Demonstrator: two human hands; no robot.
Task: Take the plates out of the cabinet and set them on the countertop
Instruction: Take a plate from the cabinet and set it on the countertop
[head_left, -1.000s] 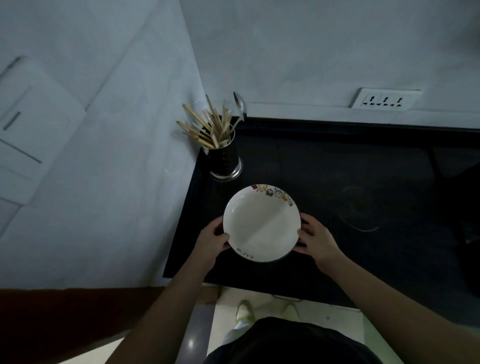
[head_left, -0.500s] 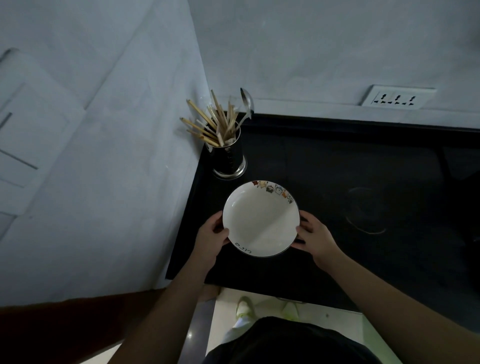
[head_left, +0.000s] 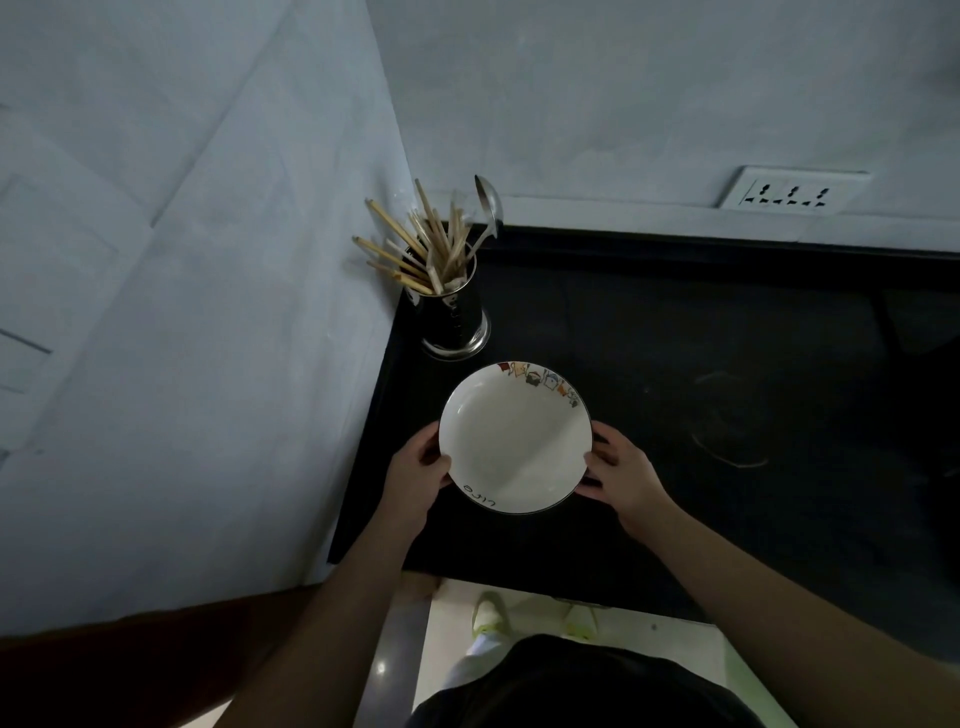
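At the centre of the frame the left hand (head_left: 418, 470) and the right hand (head_left: 621, 475) grip the white plate (head_left: 514, 439) by its opposite rims over the dark countertop (head_left: 727, 338), where an uneven release could probably let it tip against the utensil holder (head_left: 454, 317) just above.

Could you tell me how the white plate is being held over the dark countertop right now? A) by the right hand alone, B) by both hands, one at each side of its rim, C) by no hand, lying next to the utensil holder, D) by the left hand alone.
B: the left hand and the right hand grip opposite sides of the plate.
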